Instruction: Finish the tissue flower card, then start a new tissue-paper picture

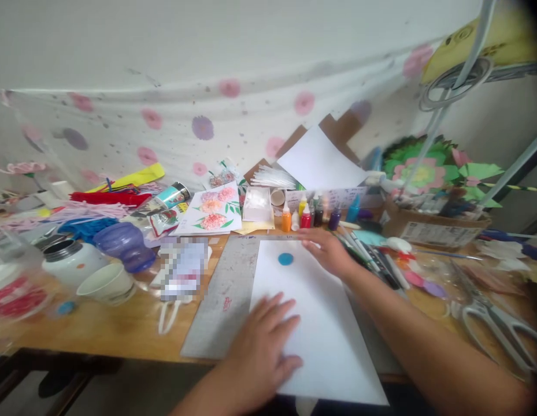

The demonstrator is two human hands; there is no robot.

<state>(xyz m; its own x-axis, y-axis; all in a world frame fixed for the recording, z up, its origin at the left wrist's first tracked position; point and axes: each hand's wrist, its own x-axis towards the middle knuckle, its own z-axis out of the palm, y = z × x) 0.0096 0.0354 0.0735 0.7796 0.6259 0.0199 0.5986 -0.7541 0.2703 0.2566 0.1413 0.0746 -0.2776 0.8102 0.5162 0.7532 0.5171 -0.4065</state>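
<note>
A white sheet of paper [320,329] lies on a grey board [220,306], with a small blue disc [286,259] showing near its far end and its near end reaching past the table's edge. The left hand [266,344], blurred, is over the sheet's left side, fingers spread wide and gripping nothing visible; whether it presses down is unclear. The right hand [329,251] is at the far right corner, fingers stretched out; I cannot tell whether they pinch the edge. The step in hand looks like placing or steadying the sheet, so the next move calls for light, flat palms. Farther out are paint bottles [306,218], pens [381,260] and scissors [489,323] on the wooden table [133,323].
</note>
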